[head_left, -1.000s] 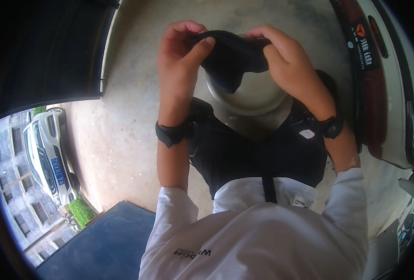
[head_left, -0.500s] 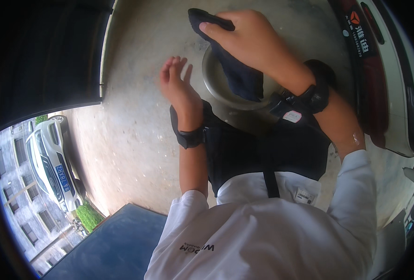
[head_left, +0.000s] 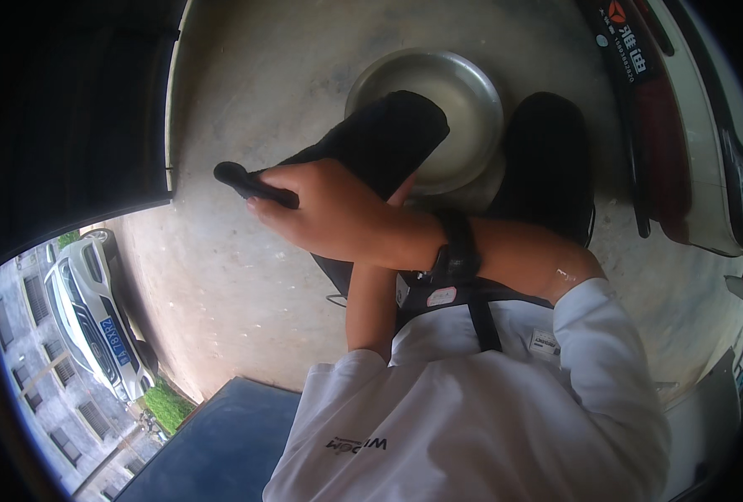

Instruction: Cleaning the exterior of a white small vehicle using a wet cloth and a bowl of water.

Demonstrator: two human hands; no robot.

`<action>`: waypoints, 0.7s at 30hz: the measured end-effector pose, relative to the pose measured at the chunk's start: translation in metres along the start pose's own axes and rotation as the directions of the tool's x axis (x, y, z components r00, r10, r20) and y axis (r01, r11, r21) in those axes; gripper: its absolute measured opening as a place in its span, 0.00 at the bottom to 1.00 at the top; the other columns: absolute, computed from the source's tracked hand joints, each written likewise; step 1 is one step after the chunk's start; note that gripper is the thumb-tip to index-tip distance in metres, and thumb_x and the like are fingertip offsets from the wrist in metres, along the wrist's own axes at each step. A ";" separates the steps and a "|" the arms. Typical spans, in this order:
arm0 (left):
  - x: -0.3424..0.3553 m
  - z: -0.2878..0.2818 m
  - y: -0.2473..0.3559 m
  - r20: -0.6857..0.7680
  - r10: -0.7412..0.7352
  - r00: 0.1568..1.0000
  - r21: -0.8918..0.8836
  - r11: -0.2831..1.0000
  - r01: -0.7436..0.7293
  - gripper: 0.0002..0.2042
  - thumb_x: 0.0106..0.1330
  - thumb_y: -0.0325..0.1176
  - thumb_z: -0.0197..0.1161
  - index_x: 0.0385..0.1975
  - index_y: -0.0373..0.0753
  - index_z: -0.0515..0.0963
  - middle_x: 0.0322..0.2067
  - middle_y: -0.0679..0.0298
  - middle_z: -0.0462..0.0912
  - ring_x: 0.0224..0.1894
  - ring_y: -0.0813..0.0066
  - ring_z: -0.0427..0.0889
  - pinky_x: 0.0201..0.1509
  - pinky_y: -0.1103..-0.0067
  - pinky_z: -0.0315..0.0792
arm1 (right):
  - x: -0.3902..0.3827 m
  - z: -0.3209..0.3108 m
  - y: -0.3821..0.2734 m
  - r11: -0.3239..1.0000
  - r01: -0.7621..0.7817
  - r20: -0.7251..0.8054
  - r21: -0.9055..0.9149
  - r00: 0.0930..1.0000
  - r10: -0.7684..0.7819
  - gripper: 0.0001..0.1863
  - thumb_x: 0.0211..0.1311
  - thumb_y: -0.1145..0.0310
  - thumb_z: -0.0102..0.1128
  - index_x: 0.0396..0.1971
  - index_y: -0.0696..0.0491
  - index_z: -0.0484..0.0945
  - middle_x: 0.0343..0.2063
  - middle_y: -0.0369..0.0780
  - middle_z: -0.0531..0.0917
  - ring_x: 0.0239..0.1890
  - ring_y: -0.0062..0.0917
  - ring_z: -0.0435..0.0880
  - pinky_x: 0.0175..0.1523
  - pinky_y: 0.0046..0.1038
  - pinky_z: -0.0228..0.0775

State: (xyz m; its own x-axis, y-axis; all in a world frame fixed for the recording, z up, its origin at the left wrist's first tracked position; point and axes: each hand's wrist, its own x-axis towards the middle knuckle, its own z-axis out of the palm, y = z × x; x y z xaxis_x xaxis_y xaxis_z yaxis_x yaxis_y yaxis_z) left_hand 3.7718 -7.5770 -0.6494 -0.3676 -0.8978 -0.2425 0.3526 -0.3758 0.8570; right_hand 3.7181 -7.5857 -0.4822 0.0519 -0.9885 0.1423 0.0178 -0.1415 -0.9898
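Observation:
A long black cloth (head_left: 388,138) stretches from my right hand over to the near left part of a round metal basin (head_left: 484,109) on the floor. My right hand (head_left: 321,209) is closed on one end of it, and a rolled bit sticks out past the fingers on the left. My right forearm crosses over my left one. Most of my left hand (head_left: 401,191) is hidden beneath the cloth and behind my right hand, with only a bit of a finger showing. How its fingers lie is not visible. Dark bands circle my wrists.
Close to the basin is my black-clad right knee (head_left: 547,134). The rear of a red and white vehicle (head_left: 681,142) stands at right. On the left are a dark panel (head_left: 78,109) and, farther off, a parked white car (head_left: 95,309). A dark blue surface (head_left: 212,435) lies lower left.
My right hand has swung left and nearer with the cloth, across my left arm. The cloth now spreads sideways instead of hanging over the basin. My left hand, earlier free with fingers apart, is mostly covered.

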 end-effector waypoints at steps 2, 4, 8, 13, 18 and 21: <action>-0.005 -0.020 0.000 -0.003 0.044 0.999 0.079 0.996 -0.043 0.28 0.65 0.51 0.47 0.59 0.39 0.59 0.58 0.61 0.64 0.60 0.69 0.63 0.62 0.73 0.59 | 0.005 -0.007 0.001 1.000 -0.020 0.018 0.014 1.000 0.020 0.12 0.57 0.64 0.57 0.32 0.58 0.77 0.17 0.44 0.78 0.18 0.27 0.77 0.27 0.26 0.65; -0.008 -0.034 0.005 0.000 0.090 0.996 0.147 0.985 -0.089 0.28 0.65 0.52 0.47 0.59 0.39 0.58 0.59 0.61 0.63 0.60 0.69 0.63 0.63 0.73 0.58 | 0.018 -0.031 0.009 0.986 0.030 -0.151 -0.163 0.987 -0.055 0.14 0.58 0.62 0.56 0.32 0.58 0.77 0.18 0.44 0.78 0.19 0.27 0.77 0.27 0.25 0.66; -0.006 -0.007 0.064 -0.007 -0.016 1.000 -0.675 0.738 0.007 0.27 0.67 0.52 0.42 0.59 0.40 0.60 0.57 0.60 0.66 0.59 0.62 0.65 0.62 0.67 0.60 | 0.023 -0.089 0.066 0.901 -0.262 -0.265 -0.346 0.948 0.174 0.20 0.56 0.58 0.54 0.36 0.63 0.75 0.29 0.50 0.79 0.35 0.40 0.79 0.39 0.34 0.71; -0.002 0.010 0.079 -0.104 0.004 0.995 -0.534 0.843 -0.060 0.26 0.66 0.51 0.44 0.56 0.39 0.64 0.55 0.59 0.69 0.56 0.60 0.68 0.60 0.66 0.63 | -0.005 -0.100 0.105 0.663 -0.188 -0.372 -0.724 0.917 -0.147 0.26 0.56 0.56 0.55 0.47 0.62 0.70 0.44 0.51 0.73 0.50 0.42 0.71 0.52 0.34 0.66; -0.002 0.056 0.113 -0.224 -0.004 0.975 -0.105 0.994 -0.020 0.26 0.68 0.52 0.37 0.55 0.36 0.63 0.53 0.55 0.68 0.53 0.63 0.71 0.56 0.70 0.68 | -0.016 -0.071 0.088 0.985 -0.164 -0.285 0.055 0.943 0.173 0.29 0.62 0.53 0.52 0.53 0.61 0.64 0.46 0.42 0.72 0.53 0.28 0.68 0.56 0.28 0.62; 0.000 0.085 0.109 0.043 -0.166 0.985 0.155 0.975 0.158 0.28 0.68 0.53 0.37 0.57 0.36 0.63 0.56 0.54 0.66 0.56 0.62 0.68 0.60 0.70 0.63 | -0.027 -0.094 0.083 0.874 -0.178 -0.252 0.453 0.915 0.316 0.26 0.64 0.56 0.49 0.54 0.61 0.63 0.46 0.40 0.72 0.52 0.23 0.68 0.56 0.28 0.62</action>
State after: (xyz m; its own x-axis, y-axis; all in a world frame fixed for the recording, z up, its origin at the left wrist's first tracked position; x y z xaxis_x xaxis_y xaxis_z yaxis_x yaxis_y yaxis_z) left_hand 3.7369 -7.5990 -0.5172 -0.4573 -0.8124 -0.3618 0.1528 -0.4726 0.8679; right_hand 3.6245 -7.5762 -0.5686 -0.1980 -0.9625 -0.1854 0.4582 0.0763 -0.8856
